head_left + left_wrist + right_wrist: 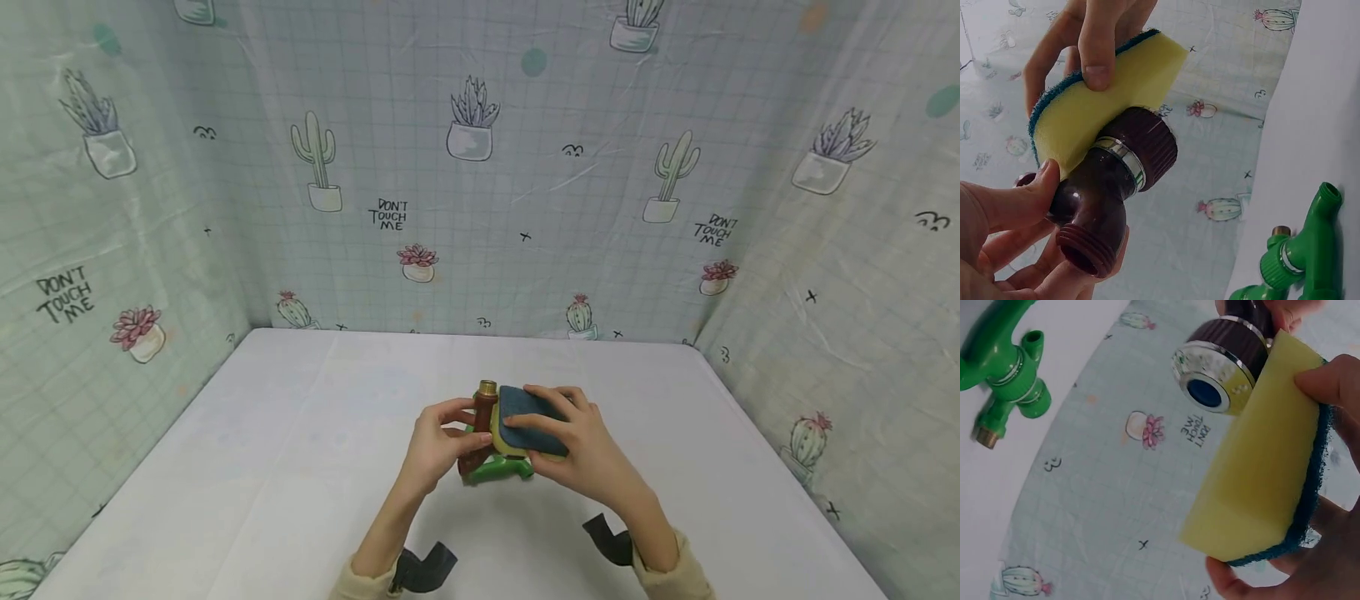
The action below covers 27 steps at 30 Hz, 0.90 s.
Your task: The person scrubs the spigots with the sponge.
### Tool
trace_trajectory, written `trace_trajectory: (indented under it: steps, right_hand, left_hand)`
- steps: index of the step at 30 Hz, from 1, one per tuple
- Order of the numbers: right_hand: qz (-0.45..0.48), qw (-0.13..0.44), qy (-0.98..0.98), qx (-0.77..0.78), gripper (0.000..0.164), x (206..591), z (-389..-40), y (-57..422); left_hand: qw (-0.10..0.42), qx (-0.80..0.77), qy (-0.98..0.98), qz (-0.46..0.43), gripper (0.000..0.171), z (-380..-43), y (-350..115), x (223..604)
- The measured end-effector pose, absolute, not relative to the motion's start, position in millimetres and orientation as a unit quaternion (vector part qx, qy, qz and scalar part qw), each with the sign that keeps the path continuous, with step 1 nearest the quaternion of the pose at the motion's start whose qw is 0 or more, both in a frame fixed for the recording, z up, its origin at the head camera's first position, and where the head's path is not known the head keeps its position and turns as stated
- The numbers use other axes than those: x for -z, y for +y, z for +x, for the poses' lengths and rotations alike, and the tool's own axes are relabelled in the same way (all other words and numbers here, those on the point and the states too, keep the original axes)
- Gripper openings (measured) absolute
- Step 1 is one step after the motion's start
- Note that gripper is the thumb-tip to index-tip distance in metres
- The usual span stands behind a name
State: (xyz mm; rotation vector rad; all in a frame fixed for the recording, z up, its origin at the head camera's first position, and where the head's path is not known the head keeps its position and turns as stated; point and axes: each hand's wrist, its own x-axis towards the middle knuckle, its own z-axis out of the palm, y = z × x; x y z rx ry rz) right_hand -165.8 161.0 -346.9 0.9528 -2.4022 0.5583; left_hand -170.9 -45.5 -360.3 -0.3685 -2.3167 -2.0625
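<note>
My left hand [435, 442] grips a dark reddish-brown plastic tap [484, 410] between thumb and fingers, held above the table. In the left wrist view the tap [1100, 181] shows a ribbed knob, a silver ring and a threaded open outlet. The right wrist view shows the knob's chrome end with a blue centre. With my right hand [585, 442] I hold a sponge [525, 412], blue scouring layer on one side and yellow foam on the other. Its yellow face [1254, 456] is up against the tap's knob. My right fingers spread over the blue side.
Below my hands a green plastic tap [497, 472] with a brass-coloured threaded end lies on the white table [300, 433]. A cloth [420, 183] printed with potted cacti hangs behind and along both sides of the table. Dark straps [426, 568] circle my wrists.
</note>
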Motion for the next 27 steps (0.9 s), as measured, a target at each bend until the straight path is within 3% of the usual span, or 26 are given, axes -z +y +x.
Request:
trace_trajectory:
  steps: [7, 16, 21, 24, 27]
  right_hand:
    - [0.388, 0.344, -0.845, -0.129, 0.053, 364, -161, 157]
    - [0.424, 0.397, -0.808, -0.093, 0.064, 385, -162, 164]
    - [0.435, 0.439, -0.782, -0.088, 0.022, 386, -164, 171]
    - [0.434, 0.459, -0.768, -0.107, 0.031, 390, -167, 174]
    - [0.424, 0.461, -0.768, -0.131, 0.029, 396, -168, 176]
  left_hand:
    - [0.007, 0.702, -0.709, -0.060, 0.037, -178, -47, 366]
    - [-0.058, 0.769, -0.636, 0.011, 0.040, -187, -53, 366]
    - [-0.104, 0.801, -0.590, 0.012, 0.043, -188, -56, 365]
    - [-0.106, 0.804, -0.584, 0.008, 0.046, -187, -59, 362]
    - [-0.106, 0.795, -0.598, -0.011, 0.049, -186, -60, 361]
